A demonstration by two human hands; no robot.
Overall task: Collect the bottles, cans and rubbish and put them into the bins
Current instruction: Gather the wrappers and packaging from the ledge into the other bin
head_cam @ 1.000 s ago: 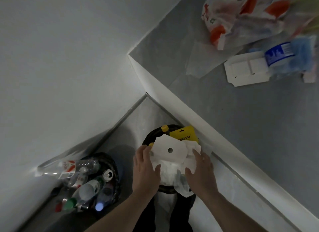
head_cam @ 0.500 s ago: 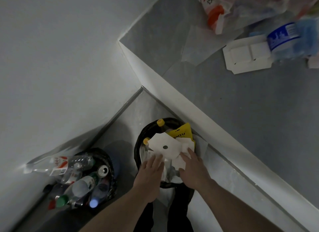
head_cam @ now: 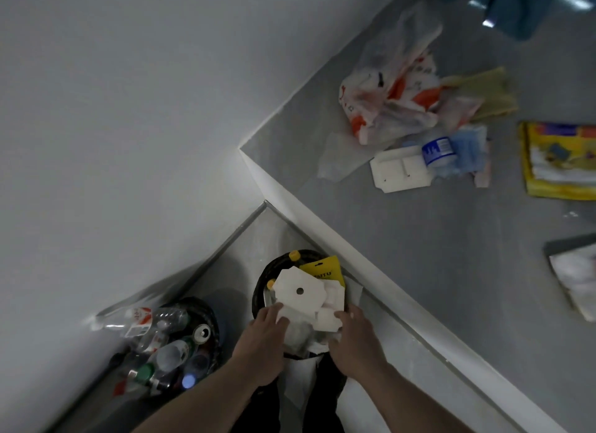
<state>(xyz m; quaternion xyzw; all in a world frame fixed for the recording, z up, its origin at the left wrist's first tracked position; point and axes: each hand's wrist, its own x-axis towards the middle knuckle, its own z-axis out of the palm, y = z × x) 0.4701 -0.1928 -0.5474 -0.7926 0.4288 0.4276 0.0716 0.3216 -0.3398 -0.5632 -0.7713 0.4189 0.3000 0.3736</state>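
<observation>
Two black bins stand on the floor in the corner. The nearer bin [head_cam: 259, 291] is heaped with white card and paper rubbish [head_cam: 301, 291] and a yellow packet [head_cam: 324, 270]. My left hand [head_cam: 263, 342] and my right hand [head_cam: 353, 339] press down on that white rubbish from either side, fingers fairly straight. The left bin [head_cam: 211, 310] holds several plastic bottles [head_cam: 145, 320] and a can [head_cam: 202, 332]. On the grey table [head_cam: 419, 255] lie an orange-and-white plastic bag [head_cam: 390, 100], a white card tray [head_cam: 400, 171] and a blue-labelled bottle [head_cam: 438, 150].
A white wall fills the left. The table's white edge [head_cam: 338, 245] runs diagonally just right of the bins. A yellow packet [head_cam: 561, 160], a grey-framed item [head_cam: 577, 281] and a teal cloth [head_cam: 522, 7] also lie on the table.
The view has lifted and pulled back, showing more of the table. Both hands have stayed on the white rubbish in the nearer bin, pushing it lower.
</observation>
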